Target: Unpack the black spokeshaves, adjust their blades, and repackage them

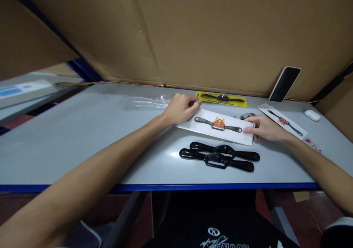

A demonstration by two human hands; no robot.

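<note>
A white card (220, 127) printed with a picture of a spokeshave lies tilted between my hands, in a clear plastic sleeve (185, 125). My right hand (263, 127) pinches the card's right end, thumb on top. At the sleeve's left end, my left hand (180, 110) is closed with its fingers curled; its fingertips are partly hidden. Two black spokeshaves, a nearer one (216, 160) and a farther one (224, 150), lie side by side in front of the card. Behind my right hand, a small dark metal part (247, 115) is partly covered.
A yellow card (221, 99) with a spokeshave lies at the back. Clear plastic bags (151, 103) lie left of it. On the right are another printed card (281, 120), a leaning phone (285, 84) and a white earbud case (312, 115). Cardboard walls (209, 34) enclose the table (82, 141).
</note>
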